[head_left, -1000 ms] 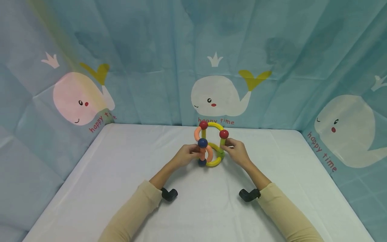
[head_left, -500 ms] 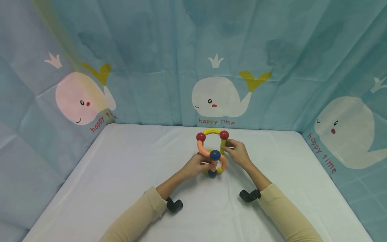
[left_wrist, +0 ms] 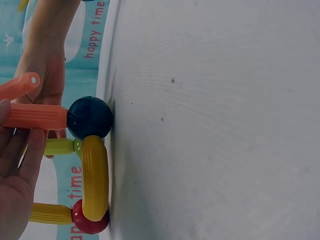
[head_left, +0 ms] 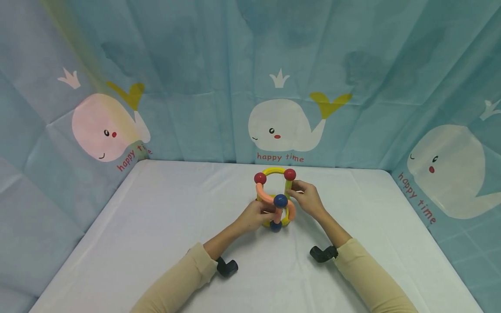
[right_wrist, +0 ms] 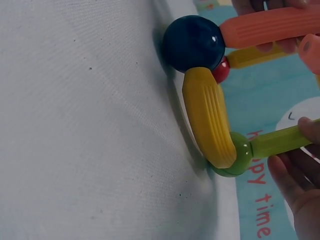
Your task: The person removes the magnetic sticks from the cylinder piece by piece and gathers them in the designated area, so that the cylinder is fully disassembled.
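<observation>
A frame of toy magnetic sticks and balls stands on the white table. My left hand (head_left: 252, 216) pinches its upright orange stick (left_wrist: 37, 116), which runs between an upper blue ball (head_left: 280, 201) and a lower blue ball (right_wrist: 194, 44). On the far right side of the frame, my right hand (head_left: 309, 199) pinches the yellow-green upright stick (right_wrist: 280, 140) under a red ball (head_left: 289, 174). A second red ball (head_left: 260, 178) joins the yellow curved stick on top. Curved orange sticks (head_left: 264, 194) meet the upper blue ball. At the base, a yellow curved stick (right_wrist: 206, 117) links the lower blue ball and a green ball (right_wrist: 240, 157).
White cloth covers the table (head_left: 156, 226). A blue curtain (head_left: 188, 126) with printed whales hangs behind it and at both sides. Black wrist mounts (head_left: 227, 267) jut inward from both forearms.
The left hand has moved right and nearer to me, swinging the orange stick and its blue balls along with it, mostly in the first half second. My right hand has stayed nearly still.
</observation>
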The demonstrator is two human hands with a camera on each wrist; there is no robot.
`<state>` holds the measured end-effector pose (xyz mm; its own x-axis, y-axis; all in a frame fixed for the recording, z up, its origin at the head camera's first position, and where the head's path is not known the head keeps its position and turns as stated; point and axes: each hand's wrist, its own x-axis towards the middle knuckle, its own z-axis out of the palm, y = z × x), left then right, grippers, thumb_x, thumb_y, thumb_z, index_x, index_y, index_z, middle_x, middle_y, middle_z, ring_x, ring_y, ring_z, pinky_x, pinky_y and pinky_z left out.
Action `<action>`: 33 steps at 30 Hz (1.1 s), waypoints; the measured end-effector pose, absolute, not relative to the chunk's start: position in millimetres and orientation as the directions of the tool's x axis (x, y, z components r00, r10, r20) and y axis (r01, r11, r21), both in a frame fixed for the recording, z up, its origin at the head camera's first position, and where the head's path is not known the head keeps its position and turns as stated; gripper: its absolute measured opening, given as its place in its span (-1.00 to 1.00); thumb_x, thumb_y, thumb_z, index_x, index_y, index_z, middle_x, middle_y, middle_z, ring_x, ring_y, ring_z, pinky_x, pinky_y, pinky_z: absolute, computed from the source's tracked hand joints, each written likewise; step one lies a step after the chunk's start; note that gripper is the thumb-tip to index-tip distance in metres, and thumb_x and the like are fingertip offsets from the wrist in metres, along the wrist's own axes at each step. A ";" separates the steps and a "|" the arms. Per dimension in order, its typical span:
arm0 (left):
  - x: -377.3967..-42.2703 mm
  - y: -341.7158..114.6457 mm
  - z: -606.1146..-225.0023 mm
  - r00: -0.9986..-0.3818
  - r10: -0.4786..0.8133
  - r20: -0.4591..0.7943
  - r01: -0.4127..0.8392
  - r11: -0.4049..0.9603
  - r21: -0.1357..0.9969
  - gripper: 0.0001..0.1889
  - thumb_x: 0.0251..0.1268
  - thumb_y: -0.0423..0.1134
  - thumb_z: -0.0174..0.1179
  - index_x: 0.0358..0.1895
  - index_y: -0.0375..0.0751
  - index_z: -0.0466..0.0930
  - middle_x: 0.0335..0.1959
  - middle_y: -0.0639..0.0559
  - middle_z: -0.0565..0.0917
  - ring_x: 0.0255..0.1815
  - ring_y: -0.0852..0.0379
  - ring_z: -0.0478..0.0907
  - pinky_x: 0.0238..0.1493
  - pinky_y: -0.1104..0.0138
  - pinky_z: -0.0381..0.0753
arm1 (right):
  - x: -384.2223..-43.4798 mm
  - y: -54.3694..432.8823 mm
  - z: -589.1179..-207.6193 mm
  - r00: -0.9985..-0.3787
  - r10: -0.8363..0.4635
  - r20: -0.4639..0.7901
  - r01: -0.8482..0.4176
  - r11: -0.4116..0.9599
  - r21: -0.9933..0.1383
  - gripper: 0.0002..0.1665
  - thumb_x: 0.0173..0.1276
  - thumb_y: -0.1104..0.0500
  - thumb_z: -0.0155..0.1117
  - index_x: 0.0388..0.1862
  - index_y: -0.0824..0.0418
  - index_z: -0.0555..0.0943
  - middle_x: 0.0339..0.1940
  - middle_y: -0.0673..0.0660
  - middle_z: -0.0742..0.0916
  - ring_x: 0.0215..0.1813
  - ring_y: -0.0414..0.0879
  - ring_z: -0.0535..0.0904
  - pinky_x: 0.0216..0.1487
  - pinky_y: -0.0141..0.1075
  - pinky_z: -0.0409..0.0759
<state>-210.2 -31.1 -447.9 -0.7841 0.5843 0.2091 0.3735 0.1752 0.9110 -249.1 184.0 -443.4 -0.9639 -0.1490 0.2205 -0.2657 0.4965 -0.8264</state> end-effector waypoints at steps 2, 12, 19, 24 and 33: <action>-209.8 -31.2 -447.0 -0.793 0.577 0.196 0.369 0.199 0.908 -0.87 0.34 -0.32 0.20 -0.15 -0.29 0.65 -0.23 -0.16 0.74 -0.08 0.00 0.69 -0.02 0.41 0.65 | -249.7 183.9 -443.4 -0.965 -0.148 0.218 -0.263 0.494 -0.829 -0.64 0.33 0.22 0.30 0.06 0.37 0.60 -0.07 0.31 0.75 0.04 0.16 0.66 0.14 0.04 0.61; -208.3 -31.0 -445.8 -0.799 0.573 0.185 0.369 0.224 0.902 -0.81 0.32 -0.32 0.22 -0.07 -0.28 0.65 -0.12 -0.15 0.75 -0.01 -0.04 0.69 0.00 0.34 0.68 | -250.1 184.0 -443.4 -0.970 -0.147 0.195 -0.243 0.498 -0.832 -0.62 0.32 0.21 0.30 0.07 0.35 0.60 -0.07 0.30 0.75 0.04 0.15 0.66 0.16 0.04 0.59; -207.3 -31.7 -444.3 -0.803 0.571 0.170 0.357 0.233 0.905 -0.79 0.32 -0.30 0.22 -0.03 -0.27 0.64 -0.10 -0.14 0.74 0.01 -0.05 0.68 0.01 0.32 0.68 | -249.7 183.8 -443.0 -0.974 -0.146 0.176 -0.226 0.503 -0.834 -0.60 0.33 0.20 0.30 0.10 0.36 0.59 -0.03 0.31 0.74 0.07 0.15 0.65 0.17 0.03 0.58; -206.5 -32.4 -444.5 -0.806 0.568 0.167 0.350 0.229 0.908 -0.77 0.32 -0.29 0.23 0.00 -0.26 0.64 -0.09 -0.14 0.74 0.02 -0.04 0.68 0.04 0.29 0.67 | -248.8 185.8 -443.3 -0.975 -0.145 0.169 -0.220 0.512 -0.830 -0.58 0.34 0.18 0.30 0.13 0.34 0.58 -0.01 0.30 0.74 0.08 0.15 0.65 0.16 0.02 0.59; -199.8 -55.1 -435.1 -0.878 0.471 0.084 0.271 0.345 0.899 -0.65 0.36 -0.17 0.20 0.13 -0.25 0.60 0.07 -0.06 0.71 0.12 0.00 0.63 0.10 0.22 0.65 | -239.9 195.9 -442.1 -0.982 -0.137 0.132 -0.184 0.504 -0.844 -0.52 0.34 0.13 0.31 0.19 0.27 0.56 0.06 0.27 0.72 0.12 0.13 0.63 0.11 -0.03 0.63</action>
<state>-199.8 -55.1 -435.1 -0.8781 0.4711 0.0839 0.2710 0.3452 0.8986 -239.9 195.9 -442.1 -0.9817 -0.1371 0.1324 -0.1843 0.5043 -0.8437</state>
